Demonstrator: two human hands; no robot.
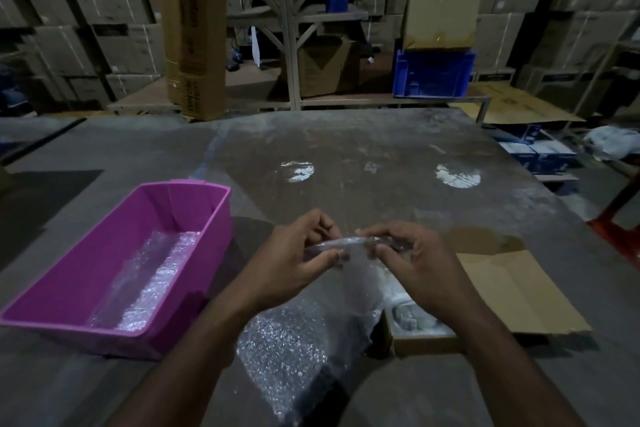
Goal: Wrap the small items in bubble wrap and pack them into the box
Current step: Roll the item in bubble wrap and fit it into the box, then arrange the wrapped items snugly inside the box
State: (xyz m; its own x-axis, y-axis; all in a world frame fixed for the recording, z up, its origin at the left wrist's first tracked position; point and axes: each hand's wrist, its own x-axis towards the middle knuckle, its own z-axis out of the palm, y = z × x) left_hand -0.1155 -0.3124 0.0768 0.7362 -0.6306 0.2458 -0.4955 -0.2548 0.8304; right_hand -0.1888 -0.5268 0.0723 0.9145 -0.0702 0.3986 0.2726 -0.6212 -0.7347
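Observation:
A thin stick-like item rolled in bubble wrap (pixel 351 241) is held level above the table, between both hands. My left hand (pixel 298 258) pinches its left end and my right hand (pixel 412 263) pinches its right end. A loose sheet of bubble wrap (pixel 294 347) hangs from the item down over the table toward me. At the left stands a pink plastic box (pixel 69 282) with bubble-wrapped pieces (pixel 156 282) lying inside. Under my right wrist sits an open cardboard box (pixel 419 340) with pale small items in it, partly hidden by my arm.
The box's flap (pixel 519 291) lies flat on the grey table (pixel 381 156) at the right. A tall cardboard carton (pixel 194 28) leans at the table's far edge. Beyond it are a blue crate (pixel 433 73), shelving and stacked cartons. A red stool (pixel 616 232) is at the right.

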